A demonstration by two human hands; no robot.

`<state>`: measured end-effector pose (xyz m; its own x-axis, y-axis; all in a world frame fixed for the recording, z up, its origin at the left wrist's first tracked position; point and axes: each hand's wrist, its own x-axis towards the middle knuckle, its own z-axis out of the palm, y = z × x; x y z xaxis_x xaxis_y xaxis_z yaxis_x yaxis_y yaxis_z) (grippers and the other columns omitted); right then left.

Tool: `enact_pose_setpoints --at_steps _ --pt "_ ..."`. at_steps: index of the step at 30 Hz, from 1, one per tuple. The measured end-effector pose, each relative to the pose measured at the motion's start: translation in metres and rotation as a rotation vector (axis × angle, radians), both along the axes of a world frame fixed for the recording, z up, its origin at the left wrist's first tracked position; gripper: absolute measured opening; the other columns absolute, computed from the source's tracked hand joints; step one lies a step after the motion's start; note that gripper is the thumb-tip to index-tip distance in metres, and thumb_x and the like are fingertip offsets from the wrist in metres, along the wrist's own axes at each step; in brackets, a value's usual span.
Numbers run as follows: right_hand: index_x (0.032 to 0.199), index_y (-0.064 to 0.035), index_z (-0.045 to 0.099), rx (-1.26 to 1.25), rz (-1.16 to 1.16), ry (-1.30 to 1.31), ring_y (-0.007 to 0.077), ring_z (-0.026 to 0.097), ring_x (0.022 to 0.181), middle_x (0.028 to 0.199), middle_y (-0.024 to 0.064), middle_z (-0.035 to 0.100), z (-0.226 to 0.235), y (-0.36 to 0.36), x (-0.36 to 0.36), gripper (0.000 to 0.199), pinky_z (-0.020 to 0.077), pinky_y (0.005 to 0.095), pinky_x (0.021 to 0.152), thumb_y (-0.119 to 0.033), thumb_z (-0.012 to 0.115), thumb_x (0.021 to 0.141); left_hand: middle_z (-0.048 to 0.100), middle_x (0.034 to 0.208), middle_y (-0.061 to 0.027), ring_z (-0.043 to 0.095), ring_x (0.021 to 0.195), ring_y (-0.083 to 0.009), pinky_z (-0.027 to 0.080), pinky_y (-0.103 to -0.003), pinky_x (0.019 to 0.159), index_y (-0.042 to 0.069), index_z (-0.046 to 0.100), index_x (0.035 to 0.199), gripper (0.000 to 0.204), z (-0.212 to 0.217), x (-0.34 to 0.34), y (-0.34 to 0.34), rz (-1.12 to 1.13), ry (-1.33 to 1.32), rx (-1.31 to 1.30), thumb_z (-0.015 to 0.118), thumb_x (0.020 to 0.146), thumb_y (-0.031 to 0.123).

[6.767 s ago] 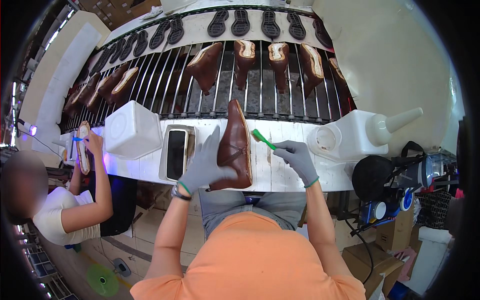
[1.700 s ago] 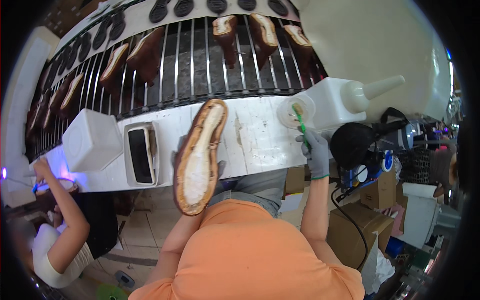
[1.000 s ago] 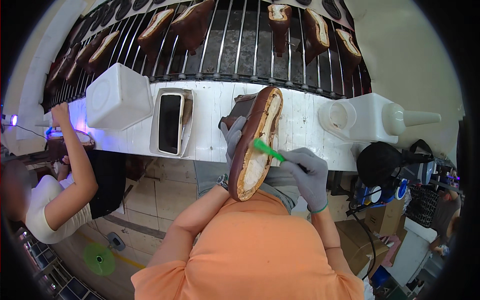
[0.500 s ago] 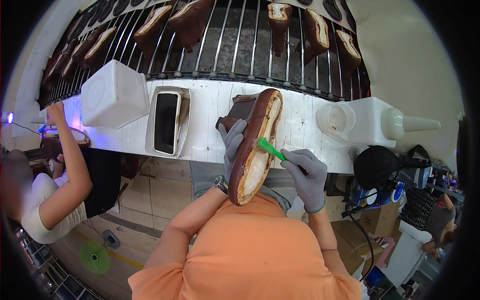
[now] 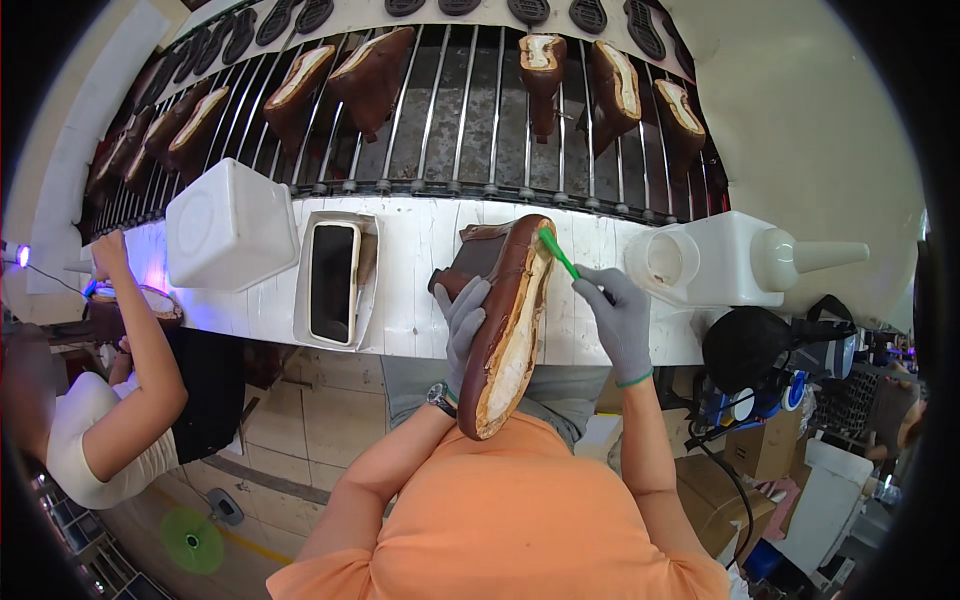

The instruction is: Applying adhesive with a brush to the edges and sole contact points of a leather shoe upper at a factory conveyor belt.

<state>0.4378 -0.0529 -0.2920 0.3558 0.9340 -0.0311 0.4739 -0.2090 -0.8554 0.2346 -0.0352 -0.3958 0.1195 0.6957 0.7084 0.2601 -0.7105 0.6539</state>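
Grey-gloved left hand fingers wrapped around upturned brown shoe, right hand fingers pinching green brush.

Brown shoe upper: glossy dark-brown leather, mounted on a last, sole side turned up showing a pale cream bottom ringed by folded brown leather. Lies lengthwise at centre frame, toe toward the lower edge, heel toward the white bench, slightly tilted.

Green brush: slim, bright green handle, angled; tip touching the shoe's upper right rim, near the heel end.
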Motion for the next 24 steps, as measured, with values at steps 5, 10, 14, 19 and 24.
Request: enact_pose_setpoints --at_steps 5,10,14,19,24 --pt "0.102 -0.0033 0.074 0.099 -0.06 -0.021 0.0107 0.054 0.062 0.081 0.0088 0.069 -0.009 0.014 0.009 0.019 0.0426 0.0259 0.059 -0.013 0.072 0.086 0.045 0.144 -0.011 0.046 0.133 -0.0332 0.005 -0.063 0.117 0.016 0.032 0.139 0.076 0.002 0.0 0.0 -0.001 0.015 0.005 0.079 0.078 0.016" --pt "0.103 -0.003 0.074 0.02 0.199 0.048 0.0102 0.054 0.062 0.079 0.0085 0.068 0.018 -0.021 0.001 0.02 0.0421 0.0253 0.057 -0.007 0.073 0.083 0.045 0.144 -0.0106 0.046 0.133 -0.0327 0.006 -0.063 0.117 0.017 0.032 0.138 0.076 0.002 0.002 -0.001 0.004 0.022 0.006 0.079 0.078 0.015" --pt "0.103 -0.0035 0.074 0.075 0.253 0.12 0.0116 0.057 0.065 0.077 0.008 0.067 0.033 -0.044 -0.011 0.022 0.0436 0.0257 0.059 -0.003 0.073 0.082 0.045 0.144 -0.0103 0.046 0.133 -0.0324 0.006 -0.062 0.117 0.017 0.032 0.138 0.076 0.002 0.002 -0.002 0.003 0.023 0.004 0.078 0.078 0.015" --pt "0.103 -0.0029 0.074 0.017 0.091 -0.021 0.0113 0.056 0.063 0.077 0.007 0.067 0.012 -0.016 -0.003 0.019 0.0436 0.0256 0.059 -0.009 0.072 0.085 0.045 0.144 -0.0099 0.046 0.133 -0.0319 0.006 -0.062 0.117 0.017 0.032 0.138 0.075 0.004 0.001 -0.003 0.003 0.03 0.006 0.078 0.078 0.014" --pt "0.102 -0.0042 0.074 0.067 -0.047 -0.023 0.0106 0.054 0.062 0.079 0.007 0.069 -0.009 0.022 0.014 0.019 0.0426 0.0259 0.058 -0.013 0.072 0.086 0.045 0.144 -0.0096 0.046 0.133 -0.0315 0.006 -0.062 0.117 0.017 0.032 0.138 0.075 0.006 0.001 -0.003 0.003 0.034 0.01 0.078 0.078 0.014"
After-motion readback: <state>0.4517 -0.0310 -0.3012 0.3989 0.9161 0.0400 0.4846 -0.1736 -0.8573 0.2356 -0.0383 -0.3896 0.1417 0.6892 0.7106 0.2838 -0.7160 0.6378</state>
